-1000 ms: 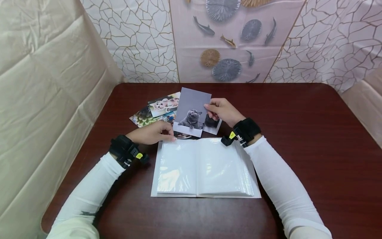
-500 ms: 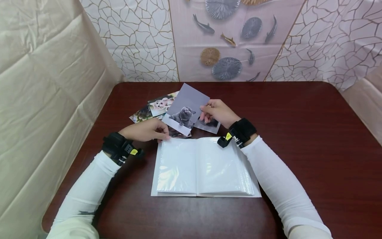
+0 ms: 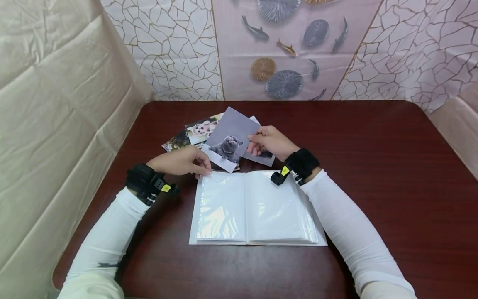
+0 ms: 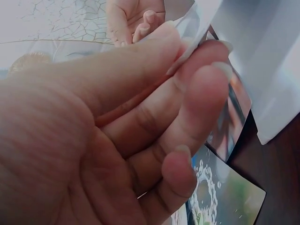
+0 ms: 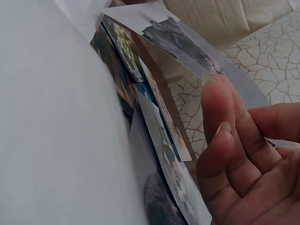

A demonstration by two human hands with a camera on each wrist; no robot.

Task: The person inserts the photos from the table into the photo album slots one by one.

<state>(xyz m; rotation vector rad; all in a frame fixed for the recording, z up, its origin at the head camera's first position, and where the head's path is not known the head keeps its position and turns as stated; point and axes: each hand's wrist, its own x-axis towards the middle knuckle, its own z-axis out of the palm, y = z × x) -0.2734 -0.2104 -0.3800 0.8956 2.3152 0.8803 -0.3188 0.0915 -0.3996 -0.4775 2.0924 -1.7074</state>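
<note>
Pinching the left page (image 3: 222, 207) at the far left corner of the album (image 3: 192, 236) with the left hand (image 3: 183, 161), squeezing thumb and finger together. Probably best here: pinching softly, lifting only a little, making no creases. Holding the grey cat photo (image 3: 237, 121) just past the album's far edge, pinching its right side with the right hand (image 3: 275, 142). Likely helping: turning the photo straight with the album, not bending it. Covering part of the photo pile (image 3: 179, 141) past the album's far left corner. Tilting, top to the right; touching the album or not, hard to tell. Showing plain grey, a cat with chin up, then white at the bottom.
</note>
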